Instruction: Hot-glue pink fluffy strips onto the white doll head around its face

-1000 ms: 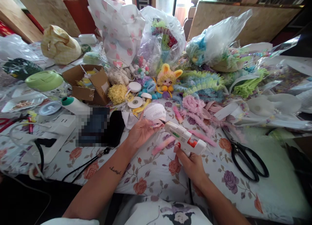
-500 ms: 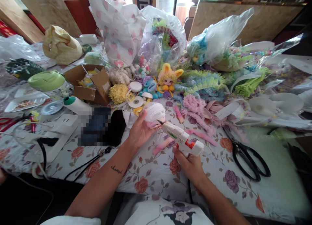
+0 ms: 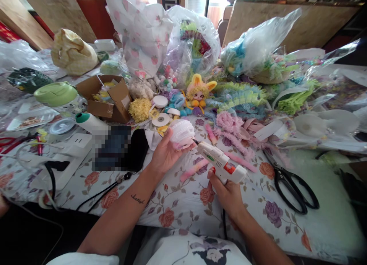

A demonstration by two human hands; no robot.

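Observation:
My left hand (image 3: 166, 154) is closed round a rounded white piece with ruffled lace trim (image 3: 182, 132) and some pink at its lower edge. What exactly the piece is I cannot make out. In my right hand (image 3: 228, 190) is a white hot glue gun (image 3: 220, 161) with orange parts, gripped by its handle. Its dark nozzle points left, close to the piece's lower right side; I cannot tell if they touch. Pink fuzzy strips (image 3: 195, 169) lie on the cloth behind the glue gun. A yellow doll with bunny ears (image 3: 198, 91) sits beyond my hands.
Black-handled scissors (image 3: 294, 188) lie at the right on the flowered tablecloth (image 3: 166, 217). At the left are a black phone (image 3: 139, 148), a power strip (image 3: 67, 161) and a thread cone (image 3: 90, 121). A cardboard box (image 3: 111, 100), yarn and plastic bags (image 3: 143, 39) crowd the back.
The glue gun in my right hand has shifted a little to the right, its nozzle moving along the piece's lower edge. My left hand holds the piece in nearly the same place.

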